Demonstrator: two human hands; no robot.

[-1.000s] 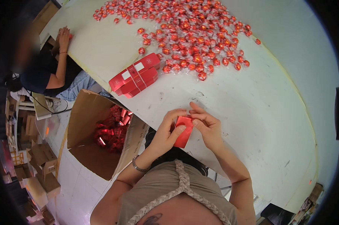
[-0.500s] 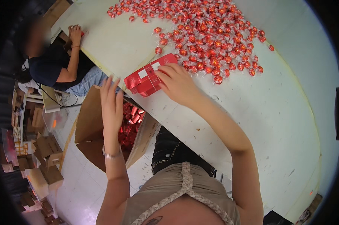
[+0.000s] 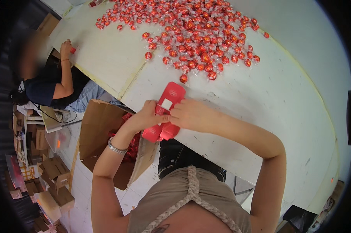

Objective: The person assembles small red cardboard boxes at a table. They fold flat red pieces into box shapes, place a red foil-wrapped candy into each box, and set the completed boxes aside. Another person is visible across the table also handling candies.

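Observation:
Near the table's front edge I hold a red cardboard candy box [image 3: 172, 91], partly unfolded, with white patches and loose flaps. My left hand [image 3: 145, 116] grips its left side, thumb across the middle. On the opposite side my right hand [image 3: 191, 115] has its fingers closed around the edge. Part of the box's middle is hidden under my fingers. Beyond it spreads a large heap of round candies [image 3: 198, 46] in red foil with clear twisted wrappers; neither hand touches them.
A tall open carton [image 3: 96, 124] with shiny red boxes [image 3: 133, 149] stands below the table edge at left. Another person [image 3: 47, 85] sits at the far left, a hand on a small red thing. Several brown cartons [image 3: 57, 171] are stacked on the floor. The white table [image 3: 253, 116] extends right.
The red box has come nearer to me and turned more upright. My left hand, earlier apart from it with fingers spread, now holds it. My right hand keeps its hold.

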